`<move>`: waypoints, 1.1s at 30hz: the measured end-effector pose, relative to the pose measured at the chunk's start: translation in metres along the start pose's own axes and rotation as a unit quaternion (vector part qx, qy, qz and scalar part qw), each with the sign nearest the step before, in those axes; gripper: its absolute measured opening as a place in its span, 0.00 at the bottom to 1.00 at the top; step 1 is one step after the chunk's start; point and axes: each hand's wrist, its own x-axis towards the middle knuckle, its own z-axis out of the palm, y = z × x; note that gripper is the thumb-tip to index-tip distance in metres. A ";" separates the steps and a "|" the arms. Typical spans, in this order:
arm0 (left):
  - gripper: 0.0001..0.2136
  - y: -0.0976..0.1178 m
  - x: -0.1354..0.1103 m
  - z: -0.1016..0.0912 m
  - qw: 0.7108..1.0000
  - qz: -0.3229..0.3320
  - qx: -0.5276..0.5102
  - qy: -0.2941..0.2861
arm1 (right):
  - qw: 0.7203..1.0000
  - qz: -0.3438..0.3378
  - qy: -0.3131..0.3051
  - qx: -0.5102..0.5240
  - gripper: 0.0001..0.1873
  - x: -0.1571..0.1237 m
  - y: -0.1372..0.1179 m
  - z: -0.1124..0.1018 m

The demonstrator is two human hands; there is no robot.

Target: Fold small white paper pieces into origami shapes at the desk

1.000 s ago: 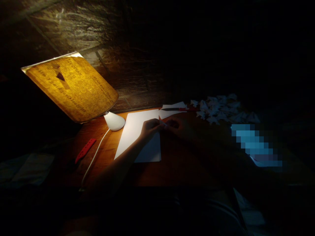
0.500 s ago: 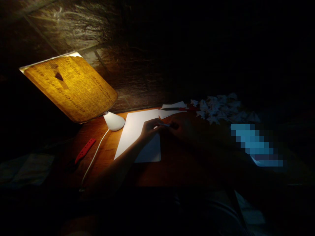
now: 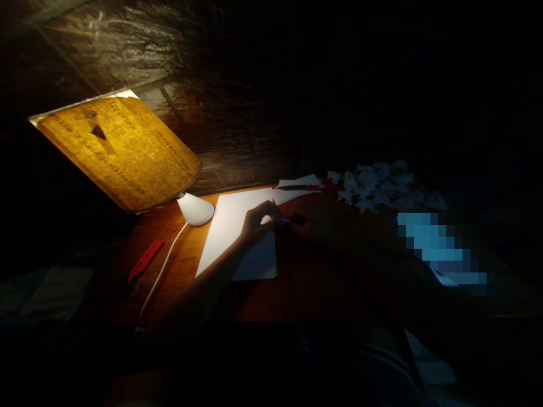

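Note:
The scene is very dark, lit only by a small lamp. My left hand (image 3: 257, 220) rests over the right edge of a white paper sheet (image 3: 231, 237) on the wooden table (image 3: 305, 282), fingers pinched on a small white paper piece (image 3: 280, 218). My right hand (image 3: 311, 221), in deep shadow, meets it from the right and grips the same small piece; its fingers are hard to make out.
A white lamp base (image 3: 195, 209) with a newspaper-covered shade (image 3: 119, 150) stands at the left, its cord (image 3: 159, 277) trailing forward. A red strip (image 3: 146, 260) lies near it. Behind are cut paper pieces with a red-handled tool (image 3: 303, 187) and a pile of small folded papers (image 3: 377, 186).
Both hands stay together at the sheet's edge with slight finger shifts on the small piece. The view has drifted a little.

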 end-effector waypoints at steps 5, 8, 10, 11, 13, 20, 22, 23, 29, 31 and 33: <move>0.14 0.004 -0.002 0.001 0.999 -0.044 -0.026 -0.008 | 1.000 0.005 -0.022 0.011 0.07 0.000 -0.002 0.000; 0.15 0.008 -0.002 0.003 0.998 -0.039 -0.037 -0.023 | 0.999 0.018 -0.029 0.000 0.05 0.000 0.002 0.004; 0.16 0.011 -0.001 0.004 0.998 -0.039 -0.032 -0.032 | 1.000 0.017 -0.026 -0.003 0.03 0.000 0.004 0.007; 0.16 0.012 -0.001 0.004 0.998 -0.040 -0.027 -0.035 | 1.000 0.013 -0.024 -0.004 0.02 0.000 0.005 0.009; 0.16 0.012 -0.001 0.003 0.998 -0.040 -0.022 -0.045 | 1.000 0.011 -0.026 -0.008 0.02 -0.001 0.005 0.010; 0.14 0.006 -0.002 0.003 0.998 -0.016 0.005 -0.064 | 0.999 0.021 -0.045 -0.007 0.05 0.000 0.002 0.006; 0.13 0.007 -0.003 0.003 0.997 -0.018 0.031 -0.066 | 0.998 0.022 -0.046 -0.022 0.03 0.001 0.004 0.006; 0.13 0.007 -0.003 0.003 0.997 -0.019 0.047 -0.065 | 0.998 0.021 -0.050 -0.031 0.03 0.001 0.005 0.006; 0.12 0.011 -0.002 0.003 0.995 -0.018 0.078 -0.051 | 0.998 0.004 -0.049 -0.040 0.06 0.000 0.007 0.008; 0.13 0.011 -0.002 0.003 0.997 -0.022 0.064 -0.038 | 0.999 -0.002 -0.029 -0.018 0.06 -0.001 0.006 0.008; 0.13 0.010 -0.001 0.003 0.998 -0.031 0.057 -0.023 | 1.000 -0.001 -0.003 0.006 0.05 0.000 0.005 0.007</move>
